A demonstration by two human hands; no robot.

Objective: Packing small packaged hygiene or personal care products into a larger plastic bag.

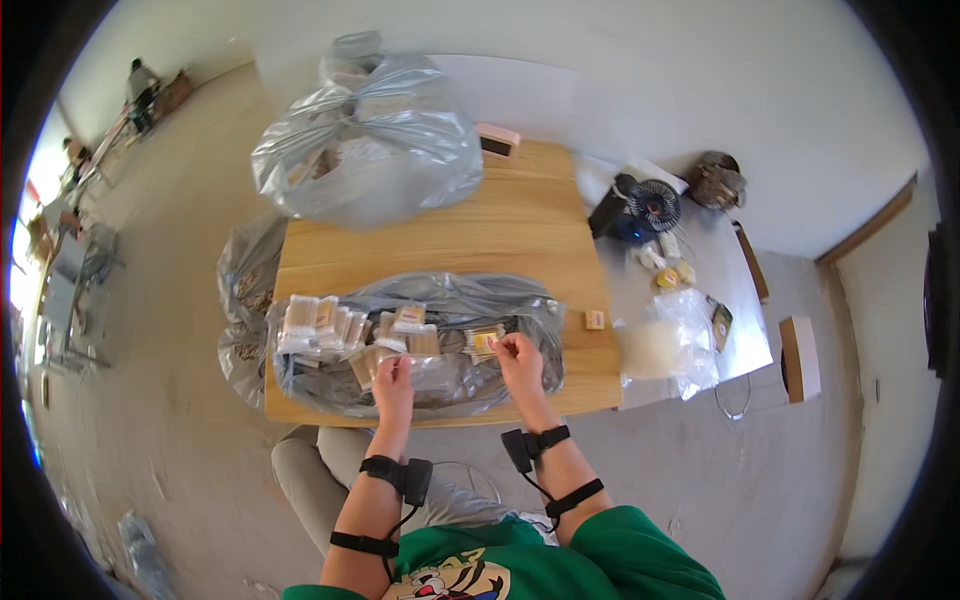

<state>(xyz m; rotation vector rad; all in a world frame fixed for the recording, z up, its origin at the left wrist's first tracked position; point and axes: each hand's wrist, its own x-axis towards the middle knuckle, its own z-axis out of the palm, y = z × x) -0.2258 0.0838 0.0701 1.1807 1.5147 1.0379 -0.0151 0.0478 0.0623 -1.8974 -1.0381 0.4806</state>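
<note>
My right hand [522,366] is closed, its fingertips pinching a small bundle of thin sticks [481,342] with a yellow label. My left hand [392,386] is pinched at a clear plastic bag [434,374] that lies between the hands; its exact grip is hard to make out. Both hands are over an opened grey plastic bag [390,292] spread along the table's near edge. Inside it, left of my hands, several clear packets of thin sticks [306,316] are piled up. More packets [424,340] lie just beyond my left fingertips.
The wooden table [530,230] carries a large tied plastic bag [370,150] at its far left and a small yellow box [595,320] at its right edge. On a side table [700,260] are a black fan [656,206] and clear plastic bags [665,350]. People work far left.
</note>
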